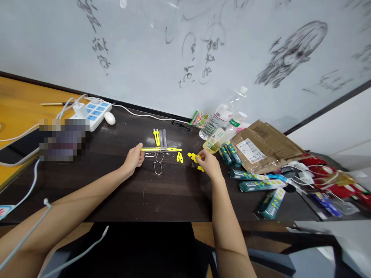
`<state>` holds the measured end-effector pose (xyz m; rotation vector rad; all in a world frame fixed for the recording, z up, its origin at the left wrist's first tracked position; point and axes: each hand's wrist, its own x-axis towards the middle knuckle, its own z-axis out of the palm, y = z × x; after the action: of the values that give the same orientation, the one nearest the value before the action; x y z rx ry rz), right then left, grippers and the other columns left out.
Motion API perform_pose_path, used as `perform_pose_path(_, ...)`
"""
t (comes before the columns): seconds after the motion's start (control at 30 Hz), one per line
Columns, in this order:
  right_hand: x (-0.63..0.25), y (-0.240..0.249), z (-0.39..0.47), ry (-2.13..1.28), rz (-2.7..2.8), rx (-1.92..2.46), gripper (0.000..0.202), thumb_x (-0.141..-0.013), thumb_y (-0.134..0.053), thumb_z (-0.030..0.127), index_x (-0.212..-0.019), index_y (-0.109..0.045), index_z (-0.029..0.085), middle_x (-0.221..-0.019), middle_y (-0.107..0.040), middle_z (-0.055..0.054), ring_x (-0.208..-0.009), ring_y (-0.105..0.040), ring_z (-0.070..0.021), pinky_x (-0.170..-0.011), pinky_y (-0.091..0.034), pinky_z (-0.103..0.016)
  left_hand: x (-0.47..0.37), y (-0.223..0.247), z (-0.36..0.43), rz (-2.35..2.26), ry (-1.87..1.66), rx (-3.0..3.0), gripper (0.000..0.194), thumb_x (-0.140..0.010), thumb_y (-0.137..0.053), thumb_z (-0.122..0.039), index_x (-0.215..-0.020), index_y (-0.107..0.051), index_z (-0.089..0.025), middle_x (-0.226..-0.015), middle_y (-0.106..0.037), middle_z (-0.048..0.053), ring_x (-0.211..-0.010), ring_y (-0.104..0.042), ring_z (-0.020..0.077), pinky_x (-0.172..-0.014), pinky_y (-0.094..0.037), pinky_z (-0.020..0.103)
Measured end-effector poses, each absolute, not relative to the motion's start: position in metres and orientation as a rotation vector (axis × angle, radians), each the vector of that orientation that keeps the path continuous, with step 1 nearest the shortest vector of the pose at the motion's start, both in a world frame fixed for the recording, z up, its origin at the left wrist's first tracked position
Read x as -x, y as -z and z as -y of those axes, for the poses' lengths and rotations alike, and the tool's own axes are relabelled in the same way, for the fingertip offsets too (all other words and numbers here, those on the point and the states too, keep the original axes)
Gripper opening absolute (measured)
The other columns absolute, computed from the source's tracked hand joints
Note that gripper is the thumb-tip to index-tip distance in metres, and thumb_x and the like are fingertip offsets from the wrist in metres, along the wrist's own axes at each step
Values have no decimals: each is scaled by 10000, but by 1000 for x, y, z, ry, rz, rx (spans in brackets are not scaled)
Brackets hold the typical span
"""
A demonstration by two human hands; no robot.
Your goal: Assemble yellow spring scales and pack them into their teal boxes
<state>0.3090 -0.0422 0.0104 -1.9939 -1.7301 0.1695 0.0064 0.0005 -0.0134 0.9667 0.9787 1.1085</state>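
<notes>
My left hand [135, 158] is closed around one end of a clear tube with a yellow plastic rod [156, 149] in it, held level above the table. My right hand [210, 165] has its thumb and fingers pinched at a small cluster of yellow plastic pieces [191, 155]; the fingertips partly hide what they touch. Between the hands lie two small yellow clips [180, 157]. Bent metal wire hooks [158, 166] rest below the tube. Behind it are yellow plastic strips [156, 137] and loose clear tubes [162, 136]. Tiny springs [193, 165] lie by my right fingers.
Plastic bottles [216, 121], a snack packet [198, 119] and a cardboard parcel [257, 144] stand at the right back. Several green boxes [271, 202] lie right of my arm. At left are a power strip [97, 112], a white mouse [109, 118] and cables. A whiteboard [139, 50] rises behind.
</notes>
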Motion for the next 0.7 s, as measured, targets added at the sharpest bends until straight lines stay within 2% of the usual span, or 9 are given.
perform_pose_path(0.13, -301, -11, 37, -580, 1467, 1455, 258, -764, -611, 428, -860, -556, 194, -696, -576, 7, -605, -537, -131, -561, -422, -251, -6, 13, 0, -988, -1105, -971, 396, -906, -379, -370, -563, -265, -210, -434, -190, -101, -319, -155, 26, -329, -86, 152)
perform_pose_path(0.27, -283, -8, 36, -894, 1332, 1146, 295, -715, -709, 380, -908, -569, 206, -773, -604, 3, -626, -553, -114, -510, -451, -222, -7, 12, 1, -993, -1096, -970, 390, -907, -383, -363, -569, -265, -208, -433, -196, -101, -321, -157, 25, -327, -89, 148)
perform_pose_path(0.4, -269, -4, 39, -979, 1320, 982, 287, -704, -748, 313, -901, -565, 214, -888, -652, -18, -667, -573, -108, -576, -519, -240, -7, 11, 2, -1002, -1087, -974, 392, -914, -372, -352, -567, -257, -210, -431, -182, -104, -321, -154, 26, -328, -89, 147)
perform_pose_path(0.7, -262, -3, 42, -972, 1326, 858, 269, -706, -761, 243, -896, -572, 219, -919, -651, -11, -713, -606, -111, -617, -548, -247, -8, 13, 2, -984, -1095, -983, 402, -927, -358, -345, -562, -257, -208, -434, -187, -103, -319, -153, 24, -328, -84, 148)
